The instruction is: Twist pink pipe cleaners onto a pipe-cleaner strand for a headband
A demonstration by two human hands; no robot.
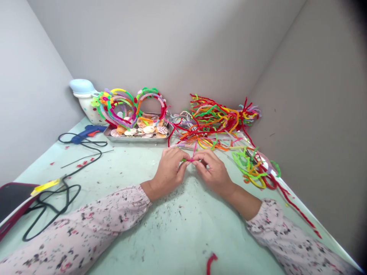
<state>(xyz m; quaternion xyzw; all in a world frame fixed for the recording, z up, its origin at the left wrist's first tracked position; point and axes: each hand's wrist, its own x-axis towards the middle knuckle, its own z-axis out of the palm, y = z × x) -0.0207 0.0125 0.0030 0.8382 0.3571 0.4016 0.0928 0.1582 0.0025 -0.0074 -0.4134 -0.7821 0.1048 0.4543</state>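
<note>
My left sleeve [77, 225] and right sleeve [288, 238], long and floral

Both are pale pink, scattered with small black and dusky flower flecks. The left cuff reaches right down to my bare left hand [168, 172], while the right stops higher, showing my forearm [243, 200] above my bare right hand [212, 172].

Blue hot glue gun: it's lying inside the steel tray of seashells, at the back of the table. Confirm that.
Wrong place: the head view shows the blue hot glue gun lying on the table to the left of the steel tray of seashells, not inside it. It is at the back of the table, as you said.
</note>
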